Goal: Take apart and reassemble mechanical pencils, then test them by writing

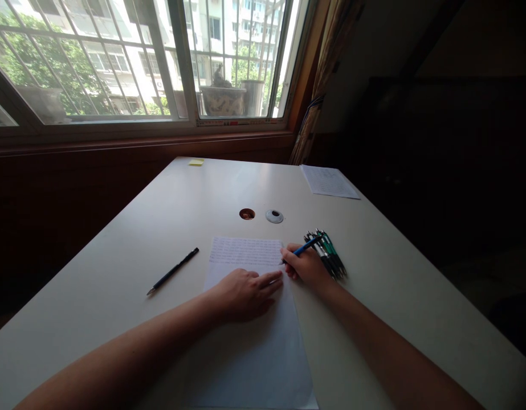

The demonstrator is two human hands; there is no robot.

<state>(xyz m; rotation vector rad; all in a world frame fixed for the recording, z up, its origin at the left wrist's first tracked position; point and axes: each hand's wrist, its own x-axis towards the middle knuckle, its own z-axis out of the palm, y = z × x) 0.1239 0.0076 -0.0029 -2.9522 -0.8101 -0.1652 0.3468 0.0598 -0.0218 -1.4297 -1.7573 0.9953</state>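
Observation:
A long white sheet of paper (263, 364) lies in front of me, with several lines of handwriting across its upper part. My left hand (248, 293) rests flat on it below the writing, fingers stretched to the right. At the sheet's right edge, my right hand (304, 266) grips a blue pen (309, 245), its upper end slanting up to the right. The pen's tip is hidden by my fingers or too small to make out. Just beyond that hand lies a bunch of pens (331, 250) with green, black and clear barrels. A dark pen (172, 272) lies left of the sheet.
The white table (130, 250) narrows toward a barred window (117, 62). Two round holes, one open (247, 214) and one with a grey cover (274, 216), sit mid-table. Written papers (330, 182) lie at the far right corner, yellow sticky notes (196, 162) at the far left.

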